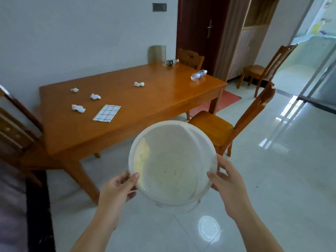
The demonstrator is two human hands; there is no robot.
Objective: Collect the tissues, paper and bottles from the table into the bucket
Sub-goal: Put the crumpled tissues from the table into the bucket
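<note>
I hold a white plastic bucket (209,148) in front of me above the floor, its inside empty. My left hand (116,193) grips its near left rim and my right hand (231,190) grips its right rim. Ahead stands a wooden table (154,99). On it lie several crumpled tissues, among them one at the near left (78,108), one in the middle left (95,96) and one further right (139,84). A checked paper (107,113) lies flat near them. Two plastic bottles lie on their sides at the far end, a clear one (198,74) and a darker one (171,62).
A wooden chair (236,122) stands at the table's near right side, another chair (190,59) at the far end, a third (267,68) by the glass door. A dark cabinet (12,131) is at the left. The tiled floor is glossy, and a red mat (227,100) lies beyond the table.
</note>
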